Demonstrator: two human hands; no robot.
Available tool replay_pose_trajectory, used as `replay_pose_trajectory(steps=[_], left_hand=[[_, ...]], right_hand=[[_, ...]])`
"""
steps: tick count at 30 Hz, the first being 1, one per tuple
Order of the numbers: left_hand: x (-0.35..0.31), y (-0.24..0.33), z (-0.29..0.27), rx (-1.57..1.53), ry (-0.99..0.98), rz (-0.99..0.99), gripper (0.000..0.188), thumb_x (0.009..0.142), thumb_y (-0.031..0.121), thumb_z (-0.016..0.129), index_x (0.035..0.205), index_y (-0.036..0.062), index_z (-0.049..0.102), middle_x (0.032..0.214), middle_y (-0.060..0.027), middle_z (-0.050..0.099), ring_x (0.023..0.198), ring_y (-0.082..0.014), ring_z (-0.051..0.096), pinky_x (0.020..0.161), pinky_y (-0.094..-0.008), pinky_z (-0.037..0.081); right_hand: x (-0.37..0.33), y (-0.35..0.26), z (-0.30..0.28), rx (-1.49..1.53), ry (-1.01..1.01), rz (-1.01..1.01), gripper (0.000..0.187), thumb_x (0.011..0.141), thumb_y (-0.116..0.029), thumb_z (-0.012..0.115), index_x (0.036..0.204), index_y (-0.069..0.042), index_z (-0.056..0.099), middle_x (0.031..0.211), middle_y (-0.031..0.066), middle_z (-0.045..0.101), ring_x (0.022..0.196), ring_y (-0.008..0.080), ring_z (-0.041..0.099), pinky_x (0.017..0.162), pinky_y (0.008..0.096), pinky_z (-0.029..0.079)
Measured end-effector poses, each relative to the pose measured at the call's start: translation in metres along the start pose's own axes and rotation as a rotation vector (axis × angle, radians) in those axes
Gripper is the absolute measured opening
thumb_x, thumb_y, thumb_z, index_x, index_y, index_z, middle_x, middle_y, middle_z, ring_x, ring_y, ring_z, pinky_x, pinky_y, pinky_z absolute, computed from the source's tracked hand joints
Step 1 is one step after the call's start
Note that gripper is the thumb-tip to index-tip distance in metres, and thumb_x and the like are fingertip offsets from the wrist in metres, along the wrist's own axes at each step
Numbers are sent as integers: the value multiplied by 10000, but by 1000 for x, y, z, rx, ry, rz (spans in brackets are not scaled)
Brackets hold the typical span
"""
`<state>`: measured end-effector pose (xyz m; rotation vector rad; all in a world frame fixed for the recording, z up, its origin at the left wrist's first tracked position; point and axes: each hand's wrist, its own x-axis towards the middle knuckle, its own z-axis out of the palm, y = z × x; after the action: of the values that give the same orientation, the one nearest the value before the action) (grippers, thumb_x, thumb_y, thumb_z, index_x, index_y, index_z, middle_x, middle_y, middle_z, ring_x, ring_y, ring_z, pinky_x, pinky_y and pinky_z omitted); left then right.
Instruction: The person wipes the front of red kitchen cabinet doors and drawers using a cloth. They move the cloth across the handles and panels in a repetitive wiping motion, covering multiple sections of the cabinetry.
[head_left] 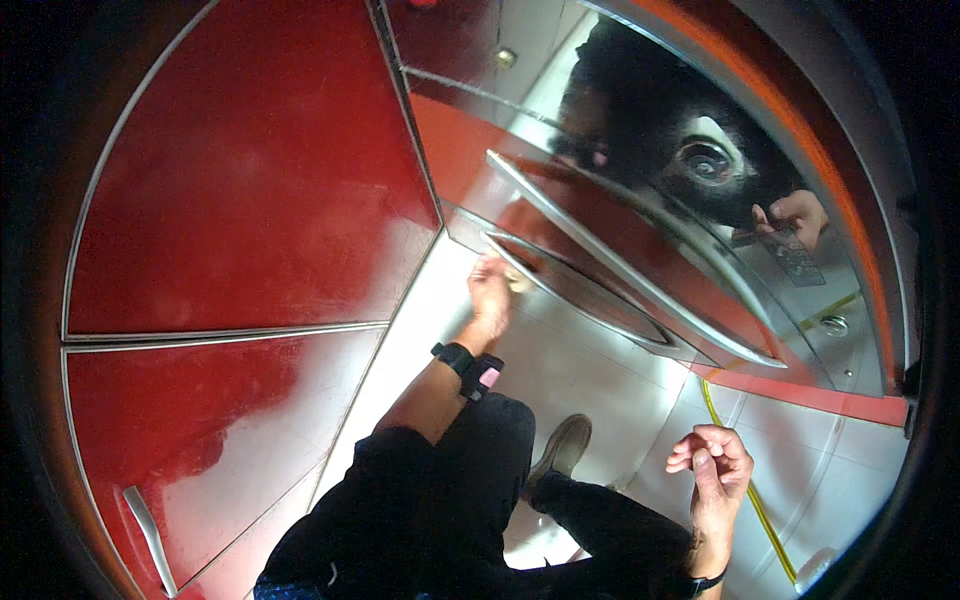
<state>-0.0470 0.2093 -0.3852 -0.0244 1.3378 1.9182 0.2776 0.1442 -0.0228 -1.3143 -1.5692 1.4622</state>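
Observation:
My left hand (490, 293), with a dark watch (454, 357) and a black band on its wrist, reaches to the left end of the low silver-edged handle (575, 293) on the oven-like unit. Its fingers are bent round a small pale beige thing (518, 280), blurred and partly hidden. Whether they touch the handle I cannot tell. Above it runs a longer silver bar handle (635, 262) across the glossy front (640, 190). Out to the right, my right hand (715, 465) hangs in the air with loosely curled fingers and nothing visible in it.
Red cabinet doors (240, 180) stand on the left, the lower one with a silver handle (150, 540). A yellow hose (765, 510) runs down the white tiles at the right. My shoe (566, 445) is on the pale floor. A round metal knob (835, 325) sits on the unit's right side.

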Motion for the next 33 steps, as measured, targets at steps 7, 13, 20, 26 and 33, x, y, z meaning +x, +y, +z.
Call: replay_pose_trajectory(steps=[7, 13, 20, 26, 33], left_hand=[[17, -5, -39, -385, -319, -273, 185, 1154, 181, 519, 1206, 94, 673, 1157, -51, 744, 1056, -210, 735, 946, -400, 622], [66, 42, -53, -506, -170, -31, 134, 1145, 177, 540, 1138, 97, 648, 1017, -47, 706, 898, -205, 708, 818, -404, 631], [10, -26, -6, -289, -139, -194, 141, 1096, 88, 517, 1114, 155, 640, 920, 11, 655, 778, -126, 616, 674, -309, 530], [89, 41, -55, -336, -68, -5, 164, 1150, 163, 471, 1051, 105, 589, 838, -46, 631, 700, -217, 653, 648, -397, 596], [55, -17, -29, -367, 11, -213, 164, 1131, 105, 502, 982, 143, 561, 793, -37, 591, 622, -208, 588, 490, -380, 490]], right_hand=[[5, -1, 4, -45, -91, 26, 307, 1059, -197, 733, 1215, 57, 657, 979, 165, 756, 829, 203, 732, 770, 362, 636], [1, 2, 3, -62, 22, 48, 305, 1053, -194, 739, 1213, 54, 662, 957, 160, 751, 812, 207, 732, 733, 365, 640], [0, 5, 2, -62, -11, 6, 303, 1050, -190, 743, 1216, 50, 664, 947, 156, 744, 800, 207, 726, 719, 361, 637], [2, 1, 5, -60, 4, 9, 323, 1048, -208, 750, 1201, 62, 661, 941, 159, 741, 780, 203, 719, 722, 360, 633], [1, -2, 7, -49, -17, 4, 315, 1046, -203, 750, 1198, 59, 664, 933, 156, 744, 789, 209, 731, 723, 363, 638]])
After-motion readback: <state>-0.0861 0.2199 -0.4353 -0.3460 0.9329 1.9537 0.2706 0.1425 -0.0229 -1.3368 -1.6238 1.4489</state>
